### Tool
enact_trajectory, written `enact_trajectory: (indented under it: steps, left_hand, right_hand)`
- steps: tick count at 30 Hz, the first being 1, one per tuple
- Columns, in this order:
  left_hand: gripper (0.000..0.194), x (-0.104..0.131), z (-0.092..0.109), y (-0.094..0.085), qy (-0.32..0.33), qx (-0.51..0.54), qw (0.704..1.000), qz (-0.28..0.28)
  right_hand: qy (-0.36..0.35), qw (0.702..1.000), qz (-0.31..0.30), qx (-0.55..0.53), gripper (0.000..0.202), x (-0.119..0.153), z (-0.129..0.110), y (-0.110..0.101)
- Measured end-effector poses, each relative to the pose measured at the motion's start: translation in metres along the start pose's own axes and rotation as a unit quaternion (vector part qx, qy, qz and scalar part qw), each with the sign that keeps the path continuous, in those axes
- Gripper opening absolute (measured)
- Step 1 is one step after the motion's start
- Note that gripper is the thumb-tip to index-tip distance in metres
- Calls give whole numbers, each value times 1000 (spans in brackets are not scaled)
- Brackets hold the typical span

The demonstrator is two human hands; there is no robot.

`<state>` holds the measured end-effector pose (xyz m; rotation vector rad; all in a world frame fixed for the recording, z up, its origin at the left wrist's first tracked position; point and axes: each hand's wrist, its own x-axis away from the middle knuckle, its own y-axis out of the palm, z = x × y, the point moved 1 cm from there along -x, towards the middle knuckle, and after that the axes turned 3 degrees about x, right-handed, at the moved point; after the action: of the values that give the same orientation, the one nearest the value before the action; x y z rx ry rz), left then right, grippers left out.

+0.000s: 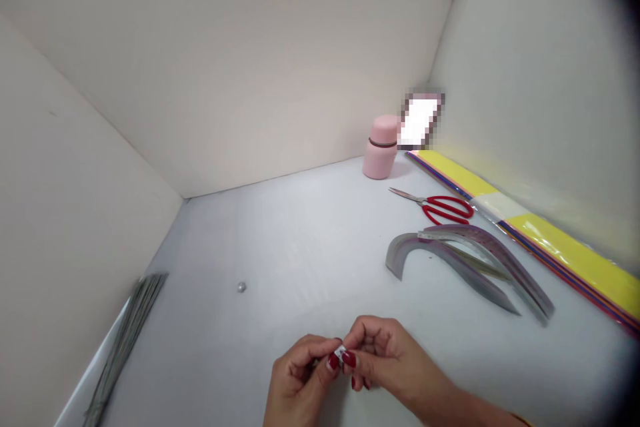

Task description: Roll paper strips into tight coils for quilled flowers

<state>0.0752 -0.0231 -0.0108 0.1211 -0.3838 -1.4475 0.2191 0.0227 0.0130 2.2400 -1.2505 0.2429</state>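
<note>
Near the bottom centre, my left hand (303, 373) and my right hand (383, 357) meet at the fingertips. Both pinch one tiny whitish piece (341, 352) between thumbs and index fingers. Its shape is mostly hidden by the fingers. Ahead and to the left of my hands, a small silvery bead-like object (242, 287) lies on the white table (210, 347). Curved grey and purplish strips (480, 253) lie in a loose bundle to the right, ahead of my right hand.
Red-handled scissors (447, 209) lie beyond the strips. A pink bottle (381, 150) stands at the back beside a blurred-out bright rectangle (420, 121). Yellow and coloured sheets in clear wrapping (555, 240) run along the right wall. Thin greenish-grey stems (125, 347) lie at the left edge.
</note>
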Motion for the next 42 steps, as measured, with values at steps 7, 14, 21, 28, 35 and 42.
enact_trajectory:
  steps: [7,14,21,28,35,42]
  left_hand:
    - [10,0,0,-3,-21,-36,999,9]
    - [11,2,9,2,32,-128,991,24]
    - [11,2,6,2,65,-176,982,3]
    - [12,5,3,8,113,-235,965,20]
    - [7,6,3,8,103,-235,966,45]
    - [18,2,1,9,-60,-4,997,44]
  right_hand:
    - [-15,999,3,30,28,0,0,0]
    - [-69,983,13,169,18,1,4,-9]
    - [-208,867,-16,452,22,9,-13,-9]
    - [-99,955,-12,278,22,3,-4,-8]
    - [-33,989,-39,141,32,0,2,-8]
    - [-2,997,-71,30,31,-2,4,-5]
